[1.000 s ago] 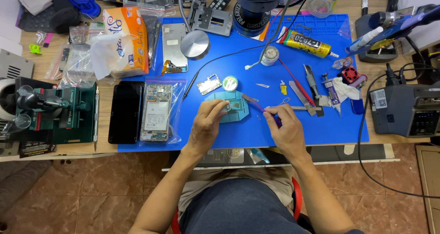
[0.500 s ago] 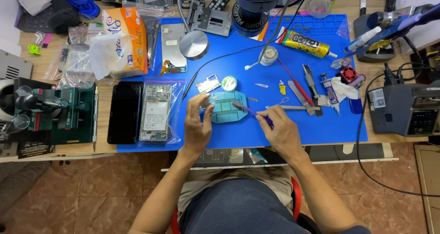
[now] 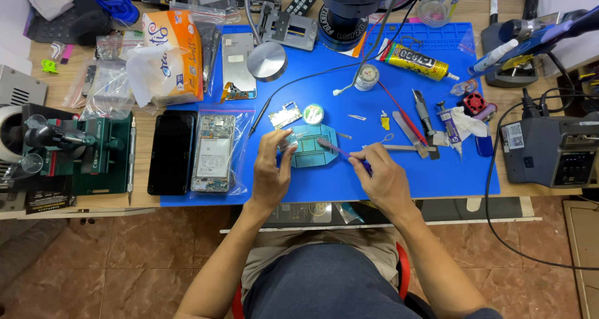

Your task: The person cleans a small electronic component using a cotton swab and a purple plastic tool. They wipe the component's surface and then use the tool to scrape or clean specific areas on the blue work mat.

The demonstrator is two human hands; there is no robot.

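A small teal fixture plate (image 3: pixel 315 147) lies on the blue work mat (image 3: pixel 349 181). My left hand (image 3: pixel 272 170) pinches a small part against the plate's left edge. My right hand (image 3: pixel 380 180) holds a thin purple-handled brush (image 3: pixel 342 150), whose tip rests on the middle of the plate. A small circuit board (image 3: pixel 286 115) and a round green-lidded tin (image 3: pixel 313 113) lie just beyond the plate.
An opened phone in a clear bag (image 3: pixel 213 152) and a black screen (image 3: pixel 170 152) lie to the left. Tweezers, a yellow tube (image 3: pixel 413 60) and other tools lie to the right. A green clamp jig (image 3: pixel 75 152) stands far left, a grey station (image 3: pixel 552 150) far right.
Both hands shifted left over the plate. The brush tip moved from the plate's right edge to its middle, and my left hand went from on top of the plate to its left edge.
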